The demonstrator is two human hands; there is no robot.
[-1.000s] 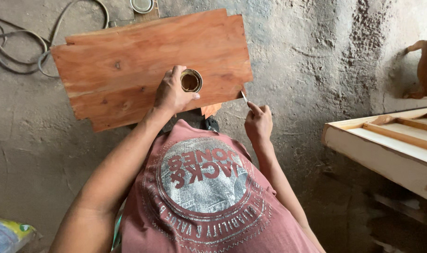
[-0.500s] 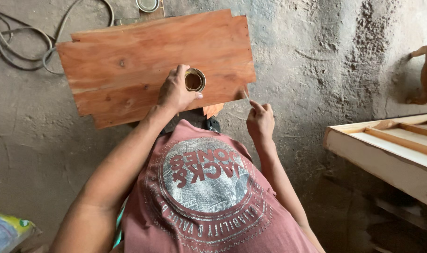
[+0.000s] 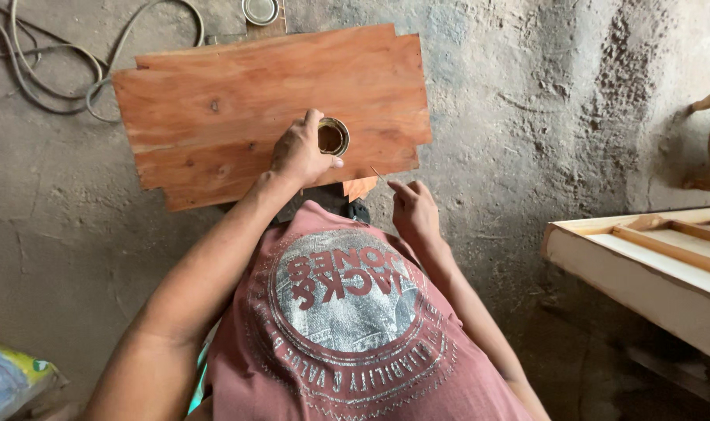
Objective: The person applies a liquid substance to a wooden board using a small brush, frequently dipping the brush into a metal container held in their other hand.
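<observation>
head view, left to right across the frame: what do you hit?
Plastic bag → cable → board → left hand → tin → right hand → pale wooden frame

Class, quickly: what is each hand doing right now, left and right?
Left hand: closed around a small open tin standing on the reddish wooden board.
Right hand: pinching a thin stick, its tip near the board's edge.

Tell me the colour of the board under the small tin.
Reddish-brown, with visible grain and a few dark knots; the wooden board shows best in the head view.
</observation>
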